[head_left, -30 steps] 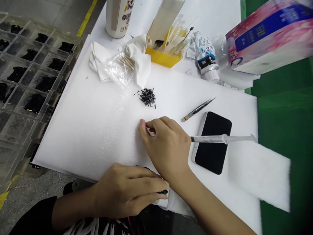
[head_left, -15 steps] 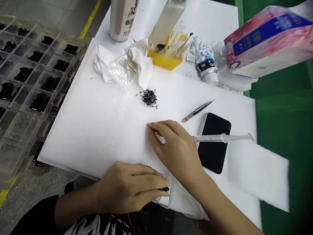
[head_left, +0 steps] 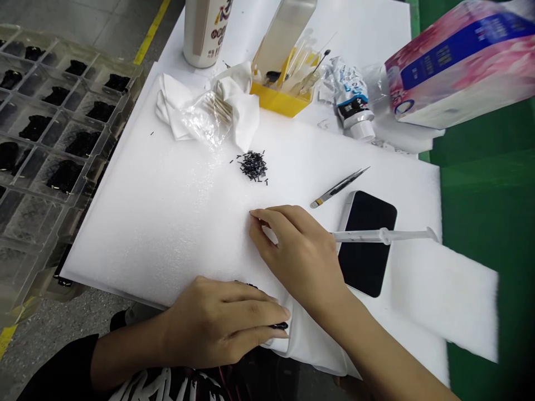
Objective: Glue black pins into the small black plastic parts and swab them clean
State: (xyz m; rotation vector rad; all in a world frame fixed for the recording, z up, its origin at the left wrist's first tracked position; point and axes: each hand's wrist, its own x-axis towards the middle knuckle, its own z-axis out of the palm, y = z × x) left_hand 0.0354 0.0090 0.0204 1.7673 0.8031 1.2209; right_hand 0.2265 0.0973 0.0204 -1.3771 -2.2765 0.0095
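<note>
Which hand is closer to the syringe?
The right hand is closer, right beside the narrow end of the syringe. The left hand is farther away, down at the near edge of the foam sheet.

A foam sheet (head_left: 167,206) lies on the surface (head_left: 368,33), with a compartment tray (head_left: 54,106) to its left. On the foam's far part, a bagged bundle of swabs (head_left: 213,114) rests on a cloth (head_left: 179,108). Nearer and to the right lies a pile of small pieces (head_left: 253,166). Further right are tweezers (head_left: 338,187), and nearer them a phone (head_left: 368,245) with a syringe (head_left: 382,236) lying across it. The hands (head_left: 259,284) are at the foam's near edge. Beyond the foam stand a bottle (head_left: 204,33), a caddy (head_left: 284,103) and a tube (head_left: 353,97).
</note>
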